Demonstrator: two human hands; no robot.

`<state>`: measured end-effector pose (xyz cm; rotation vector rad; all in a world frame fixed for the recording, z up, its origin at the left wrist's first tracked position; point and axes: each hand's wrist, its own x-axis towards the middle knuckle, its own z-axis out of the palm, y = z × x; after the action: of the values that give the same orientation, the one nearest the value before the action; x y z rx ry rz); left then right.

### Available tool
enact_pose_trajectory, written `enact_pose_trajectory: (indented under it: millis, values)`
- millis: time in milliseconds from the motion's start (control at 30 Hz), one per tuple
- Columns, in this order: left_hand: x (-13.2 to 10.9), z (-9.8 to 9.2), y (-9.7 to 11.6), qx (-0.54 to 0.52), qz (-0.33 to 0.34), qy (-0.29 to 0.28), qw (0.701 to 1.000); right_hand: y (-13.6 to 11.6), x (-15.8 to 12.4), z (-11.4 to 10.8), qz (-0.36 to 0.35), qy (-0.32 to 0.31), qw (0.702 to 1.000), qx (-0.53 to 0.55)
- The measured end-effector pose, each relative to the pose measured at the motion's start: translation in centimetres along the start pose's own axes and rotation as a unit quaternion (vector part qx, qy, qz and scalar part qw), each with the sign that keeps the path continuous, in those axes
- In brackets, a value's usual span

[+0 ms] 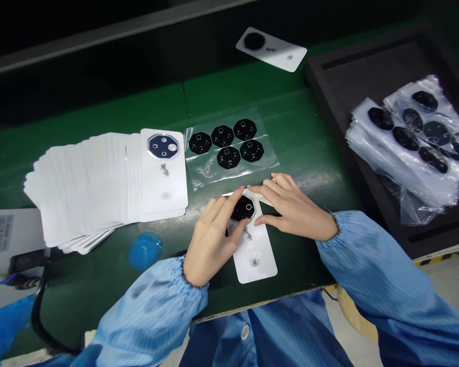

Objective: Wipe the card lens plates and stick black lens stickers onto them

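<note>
A white phone back panel (255, 255) lies on the bench in front of me, with a black octagonal camera-lens sticker (245, 208) in the raised ring near its far end. My left hand (216, 234) is closed on the panel's left side, thumb and forefinger bracketing the sticker. At the right edge, my right hand (290, 206) rests with curved fingers over a small white piece (266, 200), perhaps a cloth or paper; its thumb touches the panel beside the ring. Beyond my hands, a clear plastic sheet (204, 175) carries several similar black stickers (228, 157).
To the left, a fanned stack of white panels (87, 188) sits near a blue disc (145, 251) and a black cable (42, 311). Another panel (281, 55) lies at the back. On the right, a dark foam tray (352, 66) bears bagged black stickers (405, 137).
</note>
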<state>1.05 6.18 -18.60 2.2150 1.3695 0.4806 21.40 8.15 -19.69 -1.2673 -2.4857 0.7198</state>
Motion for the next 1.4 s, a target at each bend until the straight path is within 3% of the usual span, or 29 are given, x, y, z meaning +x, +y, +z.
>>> enact_pose_trajectory:
  millis: [567,1200,1400]
  values:
    - [-0.5,-1.0,-1.4,-0.063,0.029,-0.013,0.998,0.1,0.0,0.2,-0.002,-0.009,1.0,-0.026]
    - [-1.1,0.0,-0.7,-0.096,-0.085,0.002,0.992,0.1,0.2,0.0,0.003,-0.023,1.0,-0.02]
    - [-0.4,-0.4,-0.7,-0.082,-0.079,-0.007,0.994,0.0,0.0,0.0,0.0,-0.019,1.0,-0.021]
